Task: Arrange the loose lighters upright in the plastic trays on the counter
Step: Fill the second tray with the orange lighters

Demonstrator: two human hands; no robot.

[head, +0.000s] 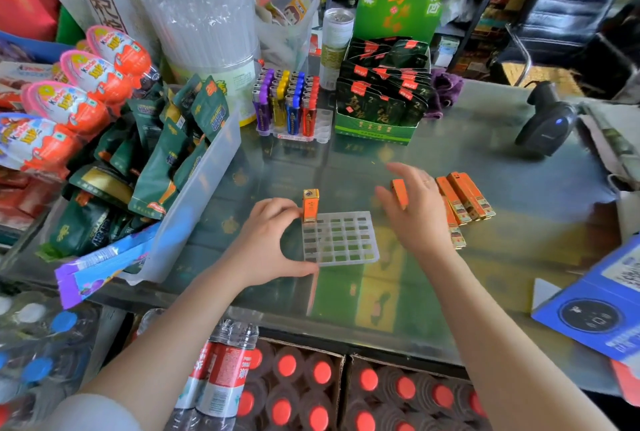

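- From the head camera, a clear gridded plastic tray [341,238] lies flat on the glass counter [485,160], right in front of the person.
- One orange lighter [310,205] stands upright in the tray's far left corner cell; the other cells I can see hold nothing.
- The left hand [268,240] curls around the tray's left edge: thumb against the near left corner, fingers bent up beside the standing lighter and touching it or very nearly.
- The right hand [414,212] hovers above the counter just right of the tray, pinching a second orange lighter [399,193] between thumb and fingers, the other fingers loosely spread.
- Loose orange lighters [464,200] lie flat in a row on the counter just beyond that hand, partly hidden behind it.
- Farther back stands another tray [294,134] filled with upright purple, yellow, blue and red lighters [287,101], beside a green display box [375,129] of dark sachets.
- A black barcode scanner [547,122] sits at the right, well apart from the trays.
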